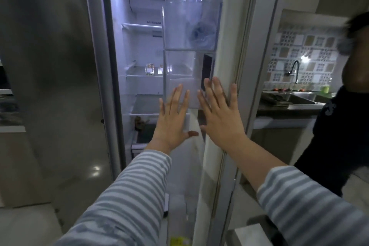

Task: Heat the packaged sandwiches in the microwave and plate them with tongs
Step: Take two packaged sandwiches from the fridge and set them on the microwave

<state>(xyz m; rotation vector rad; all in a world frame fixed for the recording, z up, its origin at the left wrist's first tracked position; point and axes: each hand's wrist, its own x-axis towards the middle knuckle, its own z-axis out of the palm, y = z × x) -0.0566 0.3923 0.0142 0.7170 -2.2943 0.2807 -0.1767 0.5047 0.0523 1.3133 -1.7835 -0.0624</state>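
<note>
Fridge (139, 46) is open, interior lit bluish-white. Both hands out front, fingers straight and spread, holding nothing. Left hand (172, 118) is in front of the door bins; contact unclear. Right hand (219, 114) lies flat against the inner edge of the door (229, 26). Striped sleeves on both arms.

Sandwiches: can't pick them out in this view. Shelves (141, 26) look mostly bare; two small jars (149, 69) on a middle shelf, something brownish lower down, too blurred to tell.

Door bins: two clear bottles (175, 6) upright in the top bin, another bottle (179, 215) in the bottom one.

Room: dim kitchen. Grey closed door panel fills the left side. Right of the fridge, a desk (279, 110) with a steel sink (299, 100) and a black arched faucet (295, 70), patterned tile backsplash (303, 46) behind. Small red items and a green cup line the back of the sink. Second person in dark clothes (343, 126) at far right, partly out of frame. Glossy floor (89, 175) with light glare.
</note>
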